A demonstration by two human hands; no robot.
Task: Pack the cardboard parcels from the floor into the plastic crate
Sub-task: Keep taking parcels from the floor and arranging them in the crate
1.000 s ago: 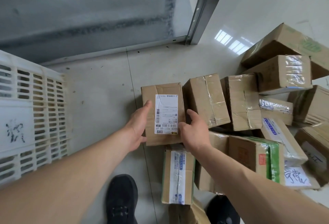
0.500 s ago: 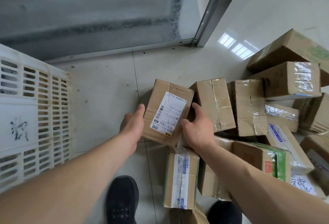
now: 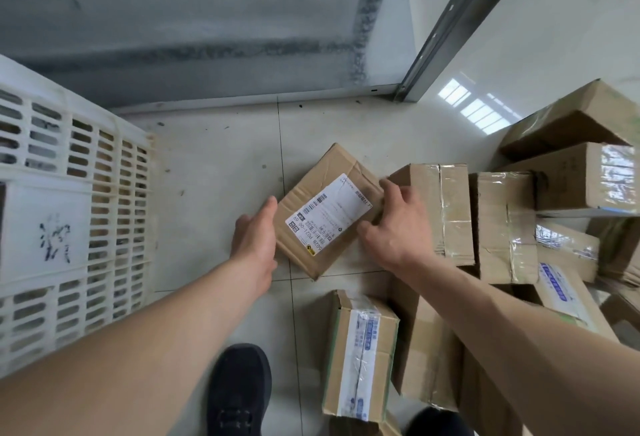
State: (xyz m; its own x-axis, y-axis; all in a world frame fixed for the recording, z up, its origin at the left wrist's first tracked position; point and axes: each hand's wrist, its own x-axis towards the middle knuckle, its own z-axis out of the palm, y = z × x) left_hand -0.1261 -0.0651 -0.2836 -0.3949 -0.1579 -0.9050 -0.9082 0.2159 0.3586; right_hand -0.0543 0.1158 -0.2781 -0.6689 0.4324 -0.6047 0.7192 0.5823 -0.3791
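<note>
Parcel (image 3: 327, 214) turned further, hands (image 3: 254, 240) (image 3: 398, 229) seemingly gripping its sides

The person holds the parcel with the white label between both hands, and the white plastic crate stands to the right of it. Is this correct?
Not quite. In the head view the white plastic crate stands to the left of the labelled parcel, not the right. The rest holds: the left hand and right hand hold that parcel between them.

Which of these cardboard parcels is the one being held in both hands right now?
The parcel with the white shipping label, turned diagonally, held between the left hand and right hand. The other parcels sit untouched in the pile.
</note>
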